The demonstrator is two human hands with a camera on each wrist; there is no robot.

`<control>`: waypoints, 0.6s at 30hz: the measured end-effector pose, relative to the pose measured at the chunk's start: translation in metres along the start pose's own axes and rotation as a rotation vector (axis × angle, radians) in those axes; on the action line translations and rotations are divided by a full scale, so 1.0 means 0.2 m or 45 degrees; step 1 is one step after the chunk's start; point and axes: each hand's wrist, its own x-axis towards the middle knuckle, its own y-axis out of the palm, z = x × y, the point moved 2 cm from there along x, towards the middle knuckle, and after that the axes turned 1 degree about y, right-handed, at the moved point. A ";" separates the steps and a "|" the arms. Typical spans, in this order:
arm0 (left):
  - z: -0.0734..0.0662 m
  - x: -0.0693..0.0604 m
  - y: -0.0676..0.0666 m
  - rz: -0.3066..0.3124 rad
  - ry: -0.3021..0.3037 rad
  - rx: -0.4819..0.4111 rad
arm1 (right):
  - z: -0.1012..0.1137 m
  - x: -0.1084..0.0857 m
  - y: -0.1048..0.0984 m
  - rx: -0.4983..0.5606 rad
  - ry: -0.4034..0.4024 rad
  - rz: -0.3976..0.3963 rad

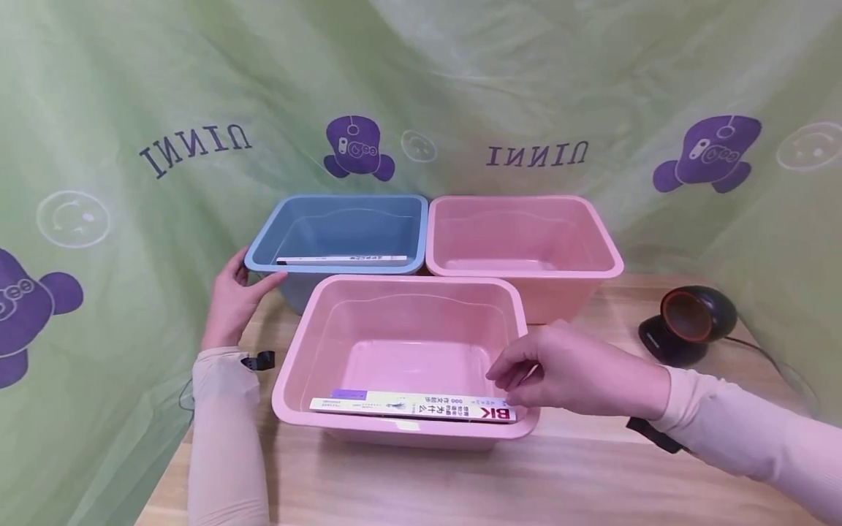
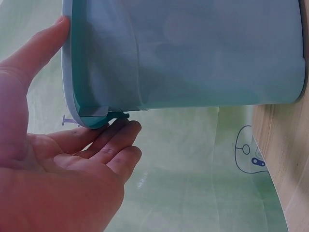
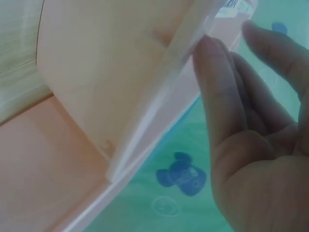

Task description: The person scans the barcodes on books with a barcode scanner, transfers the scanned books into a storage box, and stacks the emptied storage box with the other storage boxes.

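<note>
My left hand [image 1: 230,307] rests on the near-left corner of a blue plastic tub [image 1: 368,268]. In the left wrist view its thumb lies against the rim and its loosely bent fingers touch the corner. My right hand [image 1: 579,369] hovers over the right rim of the nearer pink tub [image 1: 401,286], thumb and fingers apart, holding nothing. Beneath it are the right ends of two books in that tub: a front book [image 1: 408,408] with red letters on its white spine, and a pale book [image 1: 381,395] with a purple patch behind. Another white-spined book [image 1: 342,259] lies in the blue tub.
A second pink tub [image 1: 526,272] stands at the back right beside the blue one. A black device with a round orange-rimmed head [image 1: 687,321] and a cable sits to the right on the wooden table [image 1: 592,475]. Green printed cloth [image 1: 460,88] hangs behind and at the sides.
</note>
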 end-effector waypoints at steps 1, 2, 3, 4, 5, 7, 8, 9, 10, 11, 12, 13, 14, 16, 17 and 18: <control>0.00 0.00 0.00 -0.003 0.001 -0.004 | 0.01 -0.01 0.01 -0.015 -0.006 0.001; 0.01 0.00 0.00 -0.005 -0.001 -0.005 | 0.01 -0.01 0.02 -0.028 -0.008 0.001; 0.01 0.00 0.01 -0.004 0.000 -0.006 | 0.02 -0.01 0.02 -0.040 -0.017 -0.003; 0.01 0.00 0.00 -0.006 0.001 -0.006 | 0.03 0.00 0.03 -0.053 -0.029 -0.006; 0.01 0.00 0.00 -0.008 0.000 -0.004 | 0.04 0.00 0.03 -0.065 -0.045 -0.009; 0.01 0.00 -0.01 -0.008 -0.004 -0.001 | 0.05 0.02 0.04 -0.074 -0.067 -0.010; 0.00 -0.01 -0.01 -0.006 -0.007 0.003 | 0.05 0.03 0.05 -0.080 -0.081 -0.012; 0.00 -0.01 -0.01 -0.004 -0.009 0.010 | 0.05 0.04 0.05 -0.084 -0.091 -0.014; 0.00 -0.01 -0.01 -0.003 -0.012 0.015 | 0.05 0.04 0.06 -0.084 -0.097 -0.012; 0.00 -0.01 -0.01 -0.004 -0.013 0.018 | 0.05 0.05 0.06 -0.075 -0.099 -0.006; 0.00 -0.01 -0.01 -0.004 -0.013 0.023 | 0.05 0.06 0.07 -0.068 -0.095 -0.002; 0.01 -0.01 -0.01 -0.004 -0.014 0.027 | 0.04 0.06 0.08 -0.061 -0.091 0.005; 0.01 -0.01 -0.01 -0.002 -0.012 0.028 | 0.03 0.07 0.08 -0.059 -0.086 0.008; 0.01 0.00 -0.01 0.001 -0.010 0.031 | 0.02 0.08 0.10 -0.040 -0.062 0.024; 0.01 0.00 -0.01 0.002 -0.008 0.029 | 0.02 0.09 0.10 -0.034 -0.055 0.029; 0.01 0.01 -0.01 0.003 -0.007 0.032 | 0.01 0.09 0.11 -0.032 -0.051 0.033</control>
